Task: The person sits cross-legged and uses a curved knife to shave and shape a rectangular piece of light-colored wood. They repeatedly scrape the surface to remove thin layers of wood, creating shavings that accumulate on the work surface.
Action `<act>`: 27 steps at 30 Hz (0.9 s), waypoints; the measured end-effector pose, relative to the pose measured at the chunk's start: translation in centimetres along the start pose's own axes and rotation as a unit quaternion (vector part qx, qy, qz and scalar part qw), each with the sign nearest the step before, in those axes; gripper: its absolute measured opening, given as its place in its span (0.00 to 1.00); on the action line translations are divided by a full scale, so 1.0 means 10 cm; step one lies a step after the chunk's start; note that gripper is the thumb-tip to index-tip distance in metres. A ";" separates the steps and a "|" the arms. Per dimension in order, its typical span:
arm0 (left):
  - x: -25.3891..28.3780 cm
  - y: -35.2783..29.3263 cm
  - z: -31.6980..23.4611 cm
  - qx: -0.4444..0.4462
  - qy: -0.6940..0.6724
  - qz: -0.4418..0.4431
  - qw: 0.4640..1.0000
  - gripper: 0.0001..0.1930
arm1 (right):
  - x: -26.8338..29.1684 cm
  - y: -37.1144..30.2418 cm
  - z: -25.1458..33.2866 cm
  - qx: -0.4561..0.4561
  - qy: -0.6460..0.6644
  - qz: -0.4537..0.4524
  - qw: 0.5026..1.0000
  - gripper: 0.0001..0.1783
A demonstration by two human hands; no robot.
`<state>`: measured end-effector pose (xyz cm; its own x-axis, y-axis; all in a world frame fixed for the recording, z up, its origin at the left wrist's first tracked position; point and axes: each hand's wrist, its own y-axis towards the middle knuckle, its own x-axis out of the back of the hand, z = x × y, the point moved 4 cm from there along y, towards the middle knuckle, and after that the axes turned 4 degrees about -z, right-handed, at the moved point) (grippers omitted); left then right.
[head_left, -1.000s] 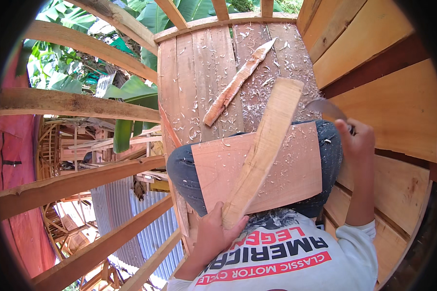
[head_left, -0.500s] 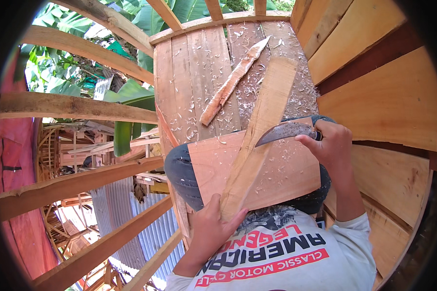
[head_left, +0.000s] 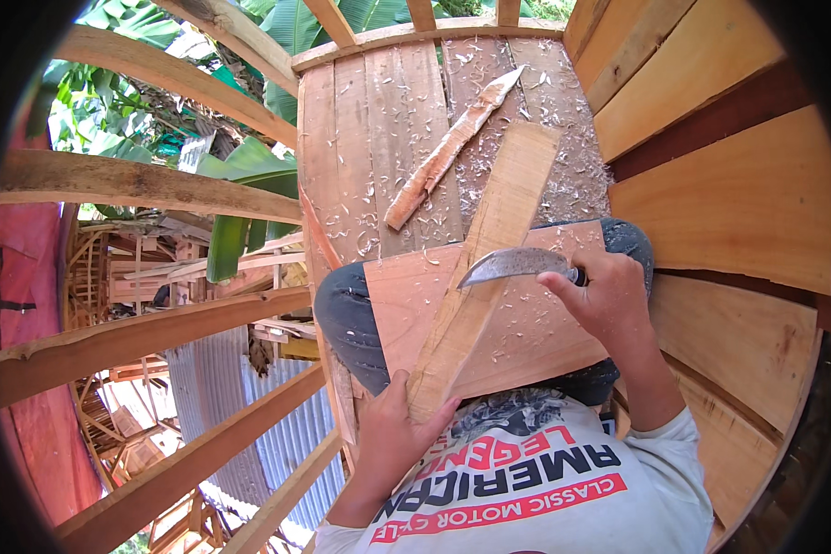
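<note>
My left hand [head_left: 399, 427] grips the near end of a long wooden plank [head_left: 503, 212], fingers on one edge and thumb on the other. The plank slants away from me to the upper right, across a flat board [head_left: 563, 323] laid over my lap. In my right hand [head_left: 609, 288] is the dark handle of a knife [head_left: 508, 264] with a curved, stained blade. The blade points left and lies over the middle of the plank; whether it bites into the wood I cannot tell. Small shavings dot the lap board.
A roughly hewn, pointed piece of wood [head_left: 452, 152] lies on the plank floor [head_left: 342, 148] ahead, among many curled shavings. Wooden slats [head_left: 148, 180] with gaps run along the left. Overlapping boards [head_left: 725, 198] form a wall close on my right.
My right hand has drawn the knife nearer and to the left along the plank. The plank's near end has shifted slightly left and nearer with my left hand still on it.
</note>
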<state>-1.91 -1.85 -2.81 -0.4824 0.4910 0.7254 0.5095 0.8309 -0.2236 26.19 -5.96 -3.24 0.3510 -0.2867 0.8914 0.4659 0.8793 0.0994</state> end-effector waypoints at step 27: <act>0.06 -0.26 0.29 0.090 -0.091 0.009 0.992 0.27 | -0.05 0.38 0.13 0.012 0.009 -0.028 0.999 0.38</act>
<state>-5.55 -2.96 -3.69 -0.6031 0.5313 0.5949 0.3907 0.8470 -0.3603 26.68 -1.99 -2.76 0.3398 -0.3420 0.8761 0.4651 0.8708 0.1595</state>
